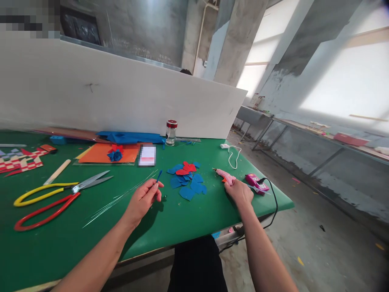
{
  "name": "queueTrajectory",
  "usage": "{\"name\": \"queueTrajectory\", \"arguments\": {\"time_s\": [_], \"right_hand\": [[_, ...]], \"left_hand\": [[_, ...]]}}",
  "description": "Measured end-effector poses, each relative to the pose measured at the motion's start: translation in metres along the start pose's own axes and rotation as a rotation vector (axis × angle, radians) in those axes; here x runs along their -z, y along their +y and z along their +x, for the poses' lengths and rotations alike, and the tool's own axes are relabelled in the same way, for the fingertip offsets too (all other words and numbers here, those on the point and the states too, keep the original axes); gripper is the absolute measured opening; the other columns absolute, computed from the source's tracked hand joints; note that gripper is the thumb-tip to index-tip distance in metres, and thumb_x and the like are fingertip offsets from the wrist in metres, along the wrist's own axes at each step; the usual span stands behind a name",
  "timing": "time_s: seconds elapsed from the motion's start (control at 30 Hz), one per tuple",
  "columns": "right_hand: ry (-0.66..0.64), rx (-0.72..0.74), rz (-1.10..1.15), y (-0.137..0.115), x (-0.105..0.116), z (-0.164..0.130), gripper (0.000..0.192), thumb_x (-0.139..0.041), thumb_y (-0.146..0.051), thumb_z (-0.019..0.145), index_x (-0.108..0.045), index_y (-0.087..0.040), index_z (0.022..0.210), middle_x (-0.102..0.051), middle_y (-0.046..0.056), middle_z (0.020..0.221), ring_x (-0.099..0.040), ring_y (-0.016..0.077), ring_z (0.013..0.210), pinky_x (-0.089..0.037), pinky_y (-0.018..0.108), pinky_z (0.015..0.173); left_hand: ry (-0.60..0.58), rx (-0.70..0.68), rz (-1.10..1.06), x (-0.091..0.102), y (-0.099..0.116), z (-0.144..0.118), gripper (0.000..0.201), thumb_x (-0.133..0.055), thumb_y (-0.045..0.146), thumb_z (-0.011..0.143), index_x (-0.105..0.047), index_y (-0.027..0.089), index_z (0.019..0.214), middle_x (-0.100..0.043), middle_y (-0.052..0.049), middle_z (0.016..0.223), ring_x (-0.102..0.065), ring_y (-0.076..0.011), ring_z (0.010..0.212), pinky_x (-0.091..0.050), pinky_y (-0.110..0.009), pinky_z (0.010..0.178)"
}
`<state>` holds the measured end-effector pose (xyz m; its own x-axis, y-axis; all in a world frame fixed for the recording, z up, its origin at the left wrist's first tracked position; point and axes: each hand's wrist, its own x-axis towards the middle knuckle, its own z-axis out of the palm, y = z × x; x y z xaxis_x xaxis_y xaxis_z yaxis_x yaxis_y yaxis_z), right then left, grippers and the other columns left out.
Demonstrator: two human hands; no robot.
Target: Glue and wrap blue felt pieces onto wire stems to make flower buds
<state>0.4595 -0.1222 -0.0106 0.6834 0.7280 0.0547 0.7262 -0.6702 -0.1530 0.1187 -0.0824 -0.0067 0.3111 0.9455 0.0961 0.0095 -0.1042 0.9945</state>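
Blue stick: a thin blue-tipped stick (159, 176) is pinched between the fingers of the left hand (142, 199), its tip pointing up and away from the person, leaning slightly right.
Left hand: closed in a fingertip pinch on the blue stick, held just above the surface near the front middle.
Right hand: the right hand (241, 192) lies at the rear of the pink glue gun (225, 176), fingers curled on it; whether it grips firmly or only rests there cannot be told.
Glue gun axis: it lies flat, long axis running from the right hand out toward the upper left, nozzle aimed toward the felt pieces; a black cord (274, 202) drops over the edge.
Key relation: the blue and red felt petals (187, 180) sit between the two hands, near both, a little nearer the left hand's stick than the right hand.
Wires: a fan of thin metal wires (120, 197) lies just left of the left hand, running diagonally from lower left to upper right.
Scissors: two large pairs, yellow-handled scissors (60, 187) and red-handled scissors (45, 213), lie well to the left, blades pointing right.
Surface: a green surface (188, 219) carrying an orange sheet with a felt flower (115, 153), a glass jar with a red lid (171, 132), woven paper strips (20, 160) and a pink device (256, 182) by the right edge.
Room: a white board (121, 93) stands along the far edge; beyond are concrete walls, bright windows and long benches on the right.
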Motion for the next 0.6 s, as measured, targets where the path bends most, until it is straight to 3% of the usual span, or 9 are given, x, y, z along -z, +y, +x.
{"name": "queueTrajectory", "arguments": {"time_s": [0.1,0.2,0.37,0.47,0.6], "right_hand": [[0.069,-0.012,0.026,-0.004,0.011,-0.010,0.053,-0.044,-0.064,0.087,-0.070,-0.019,0.100,-0.072,0.015,0.095,-0.068,0.0327,0.092,-0.048,0.039,0.074],[0.181,0.051,0.171,-0.014,0.022,-0.022,0.046,-0.045,-0.060,0.089,-0.069,-0.021,0.093,-0.072,0.010,0.087,-0.067,0.0282,0.083,-0.044,0.033,0.067],[0.302,0.418,0.542,-0.038,0.022,-0.051,0.031,-0.047,-0.043,0.091,-0.066,-0.021,0.080,-0.070,0.004,0.080,-0.061,0.0193,0.074,-0.038,0.027,0.064],[0.278,0.596,0.575,-0.055,0.010,-0.072,0.025,-0.048,-0.033,0.091,-0.067,-0.020,0.079,-0.070,0.004,0.082,-0.060,0.0196,0.078,-0.037,0.028,0.072],[0.169,0.656,0.518,-0.072,-0.008,-0.090,0.023,-0.049,-0.026,0.092,-0.067,-0.021,0.079,-0.069,0.002,0.078,-0.057,0.0187,0.076,-0.035,0.028,0.073]], "left_hand": [[0.025,0.011,-0.062,0.000,0.001,0.000,0.037,-0.058,0.055,0.083,-0.060,0.018,0.086,-0.057,0.002,0.058,-0.034,-0.0073,0.046,-0.024,-0.019,0.042],[0.044,0.024,-0.128,0.001,0.002,0.000,0.035,-0.062,0.052,0.082,-0.062,0.017,0.081,-0.058,0.001,0.062,-0.032,-0.0065,0.046,-0.024,-0.019,0.043],[0.051,-0.028,-0.079,0.007,0.003,-0.002,0.030,-0.067,0.048,0.079,-0.072,0.018,0.078,-0.063,-0.003,0.080,-0.048,-0.0116,0.065,-0.038,-0.023,0.057],[0.047,-0.127,0.048,0.009,0.005,-0.005,0.026,-0.066,0.045,0.080,-0.077,0.021,0.077,-0.064,-0.004,0.089,-0.053,-0.0175,0.084,-0.043,-0.028,0.075],[0.035,-0.134,0.105,0.008,0.008,-0.006,0.028,-0.064,0.047,0.083,-0.079,0.024,0.083,-0.062,-0.004,0.088,-0.053,-0.0200,0.090,-0.043,-0.030,0.081]]}}
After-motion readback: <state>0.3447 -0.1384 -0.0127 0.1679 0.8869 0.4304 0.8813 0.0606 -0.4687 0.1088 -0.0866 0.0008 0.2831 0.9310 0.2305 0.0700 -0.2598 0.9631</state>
